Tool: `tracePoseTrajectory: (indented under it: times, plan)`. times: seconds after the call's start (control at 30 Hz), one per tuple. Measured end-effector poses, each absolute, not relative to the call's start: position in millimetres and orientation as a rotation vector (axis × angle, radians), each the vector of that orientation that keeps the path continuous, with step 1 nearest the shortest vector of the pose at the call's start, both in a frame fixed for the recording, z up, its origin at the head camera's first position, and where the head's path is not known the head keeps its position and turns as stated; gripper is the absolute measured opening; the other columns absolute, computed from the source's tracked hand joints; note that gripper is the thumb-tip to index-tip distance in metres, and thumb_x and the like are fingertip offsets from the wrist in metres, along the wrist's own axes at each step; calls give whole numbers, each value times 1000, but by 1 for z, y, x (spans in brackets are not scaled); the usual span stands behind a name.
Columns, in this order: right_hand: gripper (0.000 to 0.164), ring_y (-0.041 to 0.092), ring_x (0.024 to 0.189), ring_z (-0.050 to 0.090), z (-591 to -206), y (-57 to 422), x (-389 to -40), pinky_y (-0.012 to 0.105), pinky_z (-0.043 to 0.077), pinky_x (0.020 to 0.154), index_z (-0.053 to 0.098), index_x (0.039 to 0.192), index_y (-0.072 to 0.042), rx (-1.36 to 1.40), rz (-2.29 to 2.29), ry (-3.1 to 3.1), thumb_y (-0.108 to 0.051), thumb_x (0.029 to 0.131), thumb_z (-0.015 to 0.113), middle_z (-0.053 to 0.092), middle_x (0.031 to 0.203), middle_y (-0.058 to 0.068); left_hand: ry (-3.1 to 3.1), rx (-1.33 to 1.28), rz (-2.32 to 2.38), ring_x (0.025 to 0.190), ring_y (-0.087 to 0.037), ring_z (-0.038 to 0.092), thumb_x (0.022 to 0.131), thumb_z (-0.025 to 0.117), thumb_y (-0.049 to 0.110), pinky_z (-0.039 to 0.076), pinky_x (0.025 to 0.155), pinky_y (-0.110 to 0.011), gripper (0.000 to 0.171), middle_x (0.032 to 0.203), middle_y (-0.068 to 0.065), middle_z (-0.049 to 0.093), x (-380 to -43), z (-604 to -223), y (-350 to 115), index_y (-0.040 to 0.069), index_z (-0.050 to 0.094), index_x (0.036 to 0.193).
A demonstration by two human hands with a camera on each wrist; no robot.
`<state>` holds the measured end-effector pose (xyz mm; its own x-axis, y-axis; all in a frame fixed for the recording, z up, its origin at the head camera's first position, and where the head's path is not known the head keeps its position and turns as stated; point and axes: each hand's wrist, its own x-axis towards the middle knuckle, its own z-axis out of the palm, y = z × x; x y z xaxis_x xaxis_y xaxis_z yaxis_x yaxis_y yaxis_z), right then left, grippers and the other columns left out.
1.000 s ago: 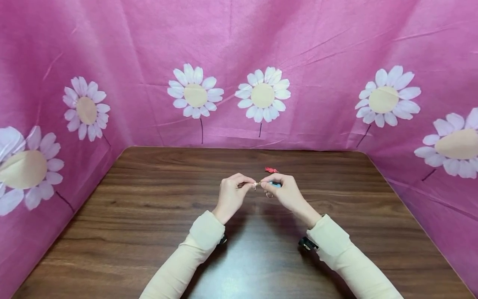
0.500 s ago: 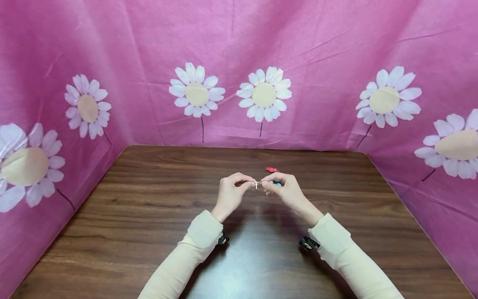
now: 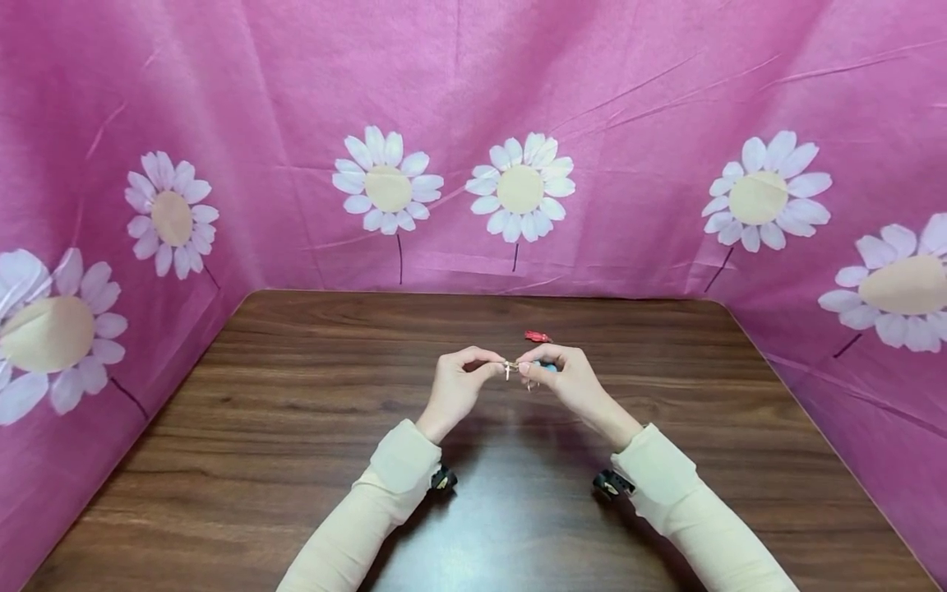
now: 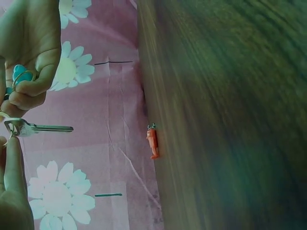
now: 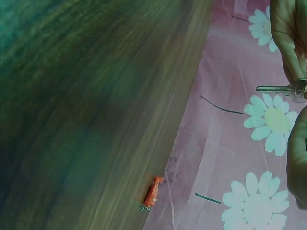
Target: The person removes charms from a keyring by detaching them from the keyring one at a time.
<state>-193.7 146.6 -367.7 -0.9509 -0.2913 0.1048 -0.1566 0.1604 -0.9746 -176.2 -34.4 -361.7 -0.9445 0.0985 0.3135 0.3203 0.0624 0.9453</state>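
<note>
My left hand (image 3: 456, 386) and right hand (image 3: 565, 378) meet above the table, fingertips close together. A silver key (image 4: 50, 128) hangs between them, blade pointing down. The left hand's fingertips pinch small gold-coloured metal at the key's head, probably a key ring. Curled fingers of the right hand hold a keychain with a blue charm (image 4: 19, 74) and a gold-coloured ring (image 4: 23, 78). In the right wrist view the key (image 5: 276, 89) shows between both hands, partly cut off by the frame edge. I cannot tell exactly how the small metal parts join.
A small red charm (image 3: 538, 336) with a metal fitting lies on the brown wooden table (image 3: 296, 411), just beyond the right hand. A pink cloth (image 3: 459, 82) printed with white flowers surrounds the table's back and sides.
Both hands stay almost in place with small finger movements. The key between them now hangs more plainly downward, and the ring below the right hand has turned edge-on.
</note>
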Motion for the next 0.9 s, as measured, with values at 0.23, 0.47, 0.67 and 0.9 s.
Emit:
tracePoseTrajectory:
  times: [0.23,0.47,0.67,0.9]
  plan:
    - [22,9,63,59,-367,147,-194,34,54,64,63,97,8,-493,-1905,2306,-9,83,65,64,66,-5,-2137,-388,-2113,69,-2,58,78,68,-1,47,63,-18,15,86,-25,67,-184,-374,-33,-10,67,89]
    - [25,8,64,59,-367,147,-194,31,54,64,62,98,9,-518,-1904,2267,-10,83,65,64,68,-4,-2051,-304,-2278,70,-5,62,78,69,1,53,69,-27,16,78,-8,70,-192,-392,-32,-9,67,90]
    - [30,8,66,60,-378,160,-202,32,54,67,59,102,12,-448,-1940,2237,-12,84,64,65,71,-2,-1704,-214,-2573,73,-9,65,82,62,-3,54,75,-27,12,77,1,69,-195,-382,-41,7,68,80]
    - [39,7,68,59,-395,183,-214,23,53,67,49,112,18,-166,-1998,2146,-9,86,61,64,75,-3,-1724,-99,-2400,74,-7,65,81,64,-3,54,73,-22,7,78,3,69,-200,-374,-64,0,67,85]
